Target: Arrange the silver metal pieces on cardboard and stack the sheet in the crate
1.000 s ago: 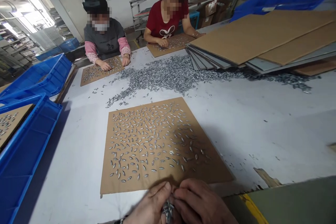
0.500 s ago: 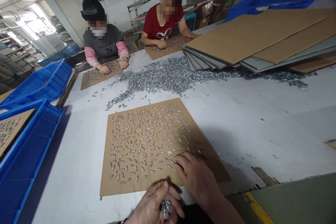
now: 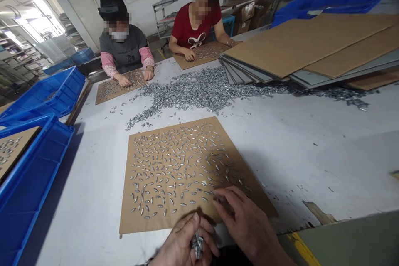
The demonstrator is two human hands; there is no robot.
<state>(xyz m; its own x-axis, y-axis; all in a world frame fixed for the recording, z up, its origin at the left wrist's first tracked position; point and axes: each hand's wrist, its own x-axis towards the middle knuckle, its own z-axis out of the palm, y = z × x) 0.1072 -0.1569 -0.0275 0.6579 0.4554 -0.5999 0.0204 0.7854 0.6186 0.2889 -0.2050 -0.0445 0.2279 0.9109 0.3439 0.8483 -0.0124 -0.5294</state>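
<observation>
A brown cardboard sheet lies in front of me, covered with several small silver metal pieces laid apart. My left hand is curled at the sheet's near edge, closed around a bunch of those metal pieces. My right hand rests on the sheet's near right part, its fingertips pinched together at the sheet's surface beside the laid pieces; what they pinch is too small to see.
A big loose heap of metal pieces lies beyond the sheet. Stacked cardboard sheets sit far right, blue crates at the left. Two other people work at their own cardboard sheets across the table.
My right hand left my left hand and reached forward onto the sheet's near right part. My left hand stayed at the near edge with its bunch of pieces.
</observation>
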